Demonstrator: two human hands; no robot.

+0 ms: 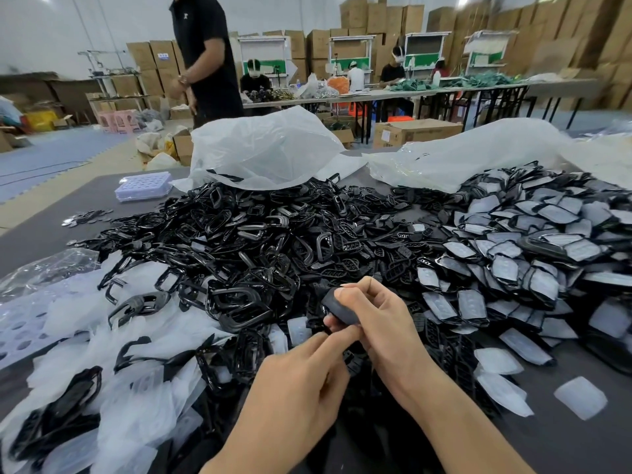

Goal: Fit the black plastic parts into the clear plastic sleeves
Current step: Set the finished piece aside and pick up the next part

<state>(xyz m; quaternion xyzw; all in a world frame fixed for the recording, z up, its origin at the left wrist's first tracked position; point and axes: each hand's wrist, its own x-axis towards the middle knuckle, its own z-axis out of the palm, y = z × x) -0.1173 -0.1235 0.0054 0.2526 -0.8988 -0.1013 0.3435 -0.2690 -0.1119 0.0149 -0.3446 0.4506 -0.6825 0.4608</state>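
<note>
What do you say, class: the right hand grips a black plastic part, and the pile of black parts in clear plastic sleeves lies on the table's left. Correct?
No: the head view shows the pile of sleeved black parts on the right of the table, not the left. The right hand does grip the black plastic part.
</note>
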